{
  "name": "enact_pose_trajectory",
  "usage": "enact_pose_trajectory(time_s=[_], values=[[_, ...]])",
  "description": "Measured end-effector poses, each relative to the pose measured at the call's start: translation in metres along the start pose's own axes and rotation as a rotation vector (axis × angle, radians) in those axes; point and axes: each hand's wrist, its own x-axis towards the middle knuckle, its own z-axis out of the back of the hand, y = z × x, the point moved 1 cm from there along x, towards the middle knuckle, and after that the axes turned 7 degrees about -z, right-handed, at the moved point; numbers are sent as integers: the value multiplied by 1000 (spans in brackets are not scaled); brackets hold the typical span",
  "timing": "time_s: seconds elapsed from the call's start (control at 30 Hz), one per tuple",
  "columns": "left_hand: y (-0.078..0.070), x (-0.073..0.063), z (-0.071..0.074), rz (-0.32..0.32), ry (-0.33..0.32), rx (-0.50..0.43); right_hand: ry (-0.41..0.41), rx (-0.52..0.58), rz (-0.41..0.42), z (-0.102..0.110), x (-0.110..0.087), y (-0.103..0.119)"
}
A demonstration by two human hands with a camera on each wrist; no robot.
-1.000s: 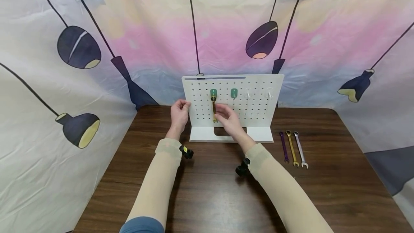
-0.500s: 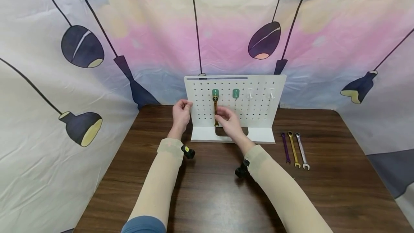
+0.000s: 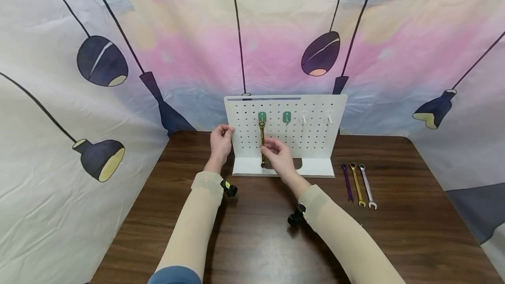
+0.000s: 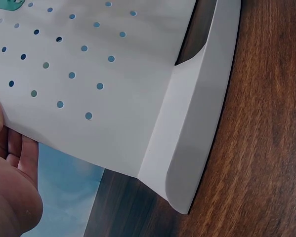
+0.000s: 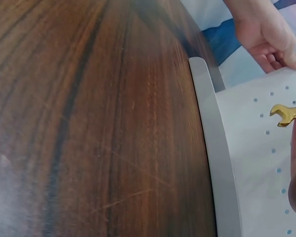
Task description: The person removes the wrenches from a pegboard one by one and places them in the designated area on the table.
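A white pegboard stand (image 3: 315, 139) stands upright at the back of the table. My left hand (image 3: 221, 146) grips its left edge between thumb and fingers; the left wrist view shows the hand (image 4: 12, 182) at that edge. My right hand (image 3: 279, 157) pinches a gold combination wrench (image 3: 262, 137) in front of the board. The wrench's ring end sits just below the left green hook (image 3: 262, 116); I cannot tell whether it is on the peg. Its open end (image 5: 286, 114) points down, apart from the board's face.
To the right of that hook are a second green hook (image 3: 286, 117) and two clear hooks (image 3: 304, 118). Right of the stand, a purple wrench (image 3: 347, 183), a gold wrench (image 3: 357, 185) and a silver wrench (image 3: 368, 187) lie side by side on the wooden table (image 3: 252, 240).
The lower end of the held wrench has swung down and outward from the board, with my right hand lowering slightly. My left hand keeps its grip on the edge.
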Motion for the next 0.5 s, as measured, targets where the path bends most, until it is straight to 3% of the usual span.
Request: enact_pose_trajectory(time_s=[0.23,0.5], values=[[3,0,0,0,6,-1,31,68,-40,-3,-10,6],[3,2,-1,1,2,-7,38,118,-144,-6,-18,19]])
